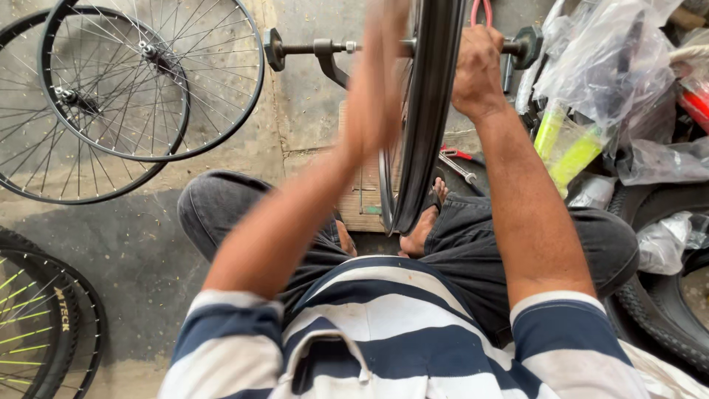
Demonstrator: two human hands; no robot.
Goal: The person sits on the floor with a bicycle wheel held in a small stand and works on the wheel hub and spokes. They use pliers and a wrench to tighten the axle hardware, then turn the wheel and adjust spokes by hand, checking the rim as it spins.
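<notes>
While wheel rim stands upright, left hand flat against it, right hand fisted beside it

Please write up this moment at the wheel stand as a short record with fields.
setting: person seated on a concrete floor, seen from above
work piece: black wheel rim standing upright on a threaded axle stand
left hand: left hand blurred, raised flat against the rim's left side
right hand: right hand closed at the rim's right side, near the axle; what it grips is not clear
nearby left: two spoked wheels lying flat
nearby right: plastic bags, tyre
between the legs: wooden board
</notes>
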